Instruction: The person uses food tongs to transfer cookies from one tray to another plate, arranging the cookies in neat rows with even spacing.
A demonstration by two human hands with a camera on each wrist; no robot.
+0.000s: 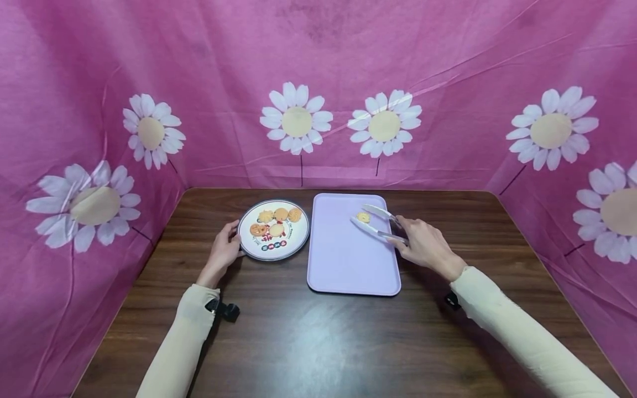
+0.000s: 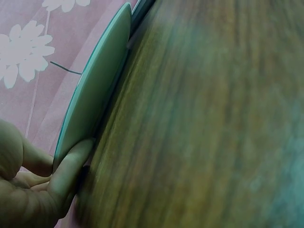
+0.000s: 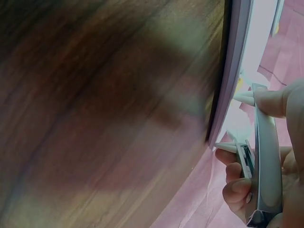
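Observation:
My left hand [image 1: 225, 247] pinches the left rim of a round white plate [image 1: 293, 243] with a dark edge and a printed design. In the left wrist view the thumb and fingers lie on either side of the plate's edge [image 2: 95, 90]. Several cookies [image 1: 281, 214] lie on the plate. To its right is a flat lilac tray [image 1: 348, 265]. My right hand [image 1: 425, 246] holds a pair of tongs [image 1: 383, 235] over the tray's right side, their arms spread. One small cookie [image 1: 364, 217] lies on the tray between the tong tips. The right wrist view shows the tongs' metal handle [image 3: 268, 161] in the palm.
Both plate and tray stand on a dark wooden table [image 1: 278, 331], towards its far edge. A pink cloth [image 1: 338, 55] printed with white daisies hangs behind and at both sides. A small black device [image 1: 229, 311] is strapped at the left wrist.

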